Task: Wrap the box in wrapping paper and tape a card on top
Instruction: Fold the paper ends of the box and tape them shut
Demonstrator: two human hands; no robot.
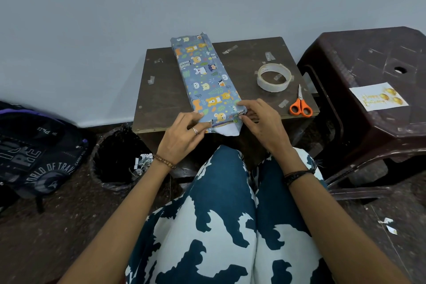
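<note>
A long box [205,78] covered in blue wrapping paper [202,69] printed with cartoon bears and leaves lies on the small dark brown tabletop [161,94] in the middle of the frame, running from the tabletop's far edge down to its near edge, where the end overhangs slightly. At that near end the paper is not yet closed: a white flap [227,130] of its underside hangs below the box's edge. The left hand [184,134], with a ring on one finger and a beaded bracelet at the wrist, pinches the paper at the near left corner of the box with curled fingers. The right hand [260,120], a dark band at its wrist, grips the near right corner, thumb and fingertips pressed on the folded paper. To the right of the box on the tabletop sits a roll of clear tape [274,77], well apart from it, and just below that lie orange-handled scissors [300,105] at the right edge. Short tape scraps [229,49] are stuck about the surface. At the right of the frame a dark plastic stool [368,60] carries a white "Happy Birthday" card [378,97] with gold balloons. At the lower left a black-lined bin [115,157] stands beside a dark backpack [34,150] on the floor.
</note>
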